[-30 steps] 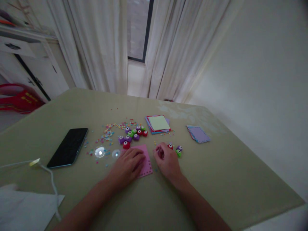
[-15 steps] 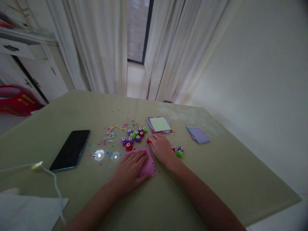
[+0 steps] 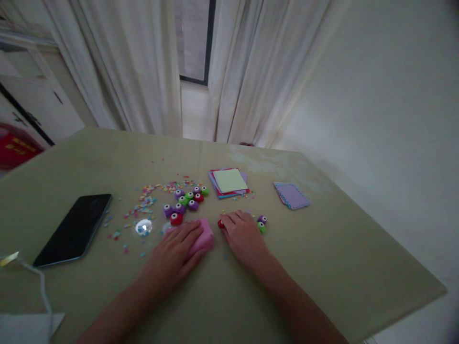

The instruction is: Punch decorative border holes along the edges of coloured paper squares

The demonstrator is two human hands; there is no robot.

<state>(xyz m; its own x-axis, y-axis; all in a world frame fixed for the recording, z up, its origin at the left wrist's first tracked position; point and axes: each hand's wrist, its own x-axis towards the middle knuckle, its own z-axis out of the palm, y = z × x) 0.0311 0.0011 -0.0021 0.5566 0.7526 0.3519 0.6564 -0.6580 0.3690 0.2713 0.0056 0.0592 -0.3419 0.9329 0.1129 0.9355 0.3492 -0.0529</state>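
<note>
Pale curtains [image 3: 136, 67] and a narrow window [image 3: 193, 43] are seen behind a greenish table [image 3: 340, 258], with a plain wall past its right edge. Pink sheet [image 3: 206, 236] is covered by the left hand [image 3: 174, 253], mid-table, its visible right part bent and blurred; fingers are laid on top, thumb at its near side, and whether it is gripped or just pressed cannot be told. Red bead [image 3: 221, 223] with an eye is touched at the fingertips of the right hand [image 3: 244, 236], fingers bent and close together; a firm pinch can't be confirmed. Purple, green and red eye beads [image 3: 189, 196] are bunched beyond the sheet, with confetti bits [image 3: 145, 200] scattered toward the left edge. Two more beads [image 3: 262, 222] are seen just right of the right hand. Square card stack [image 3: 231, 181] is placed toward the far edge, lilac stitched piece [image 3: 292, 196] nearer the right edge. Black phone [image 3: 75, 229], white cable [image 3: 43, 286] and white paper [image 3: 27, 329] are spread along the left side; clear disc [image 3: 143, 227] is set between phone and sheet.
</note>
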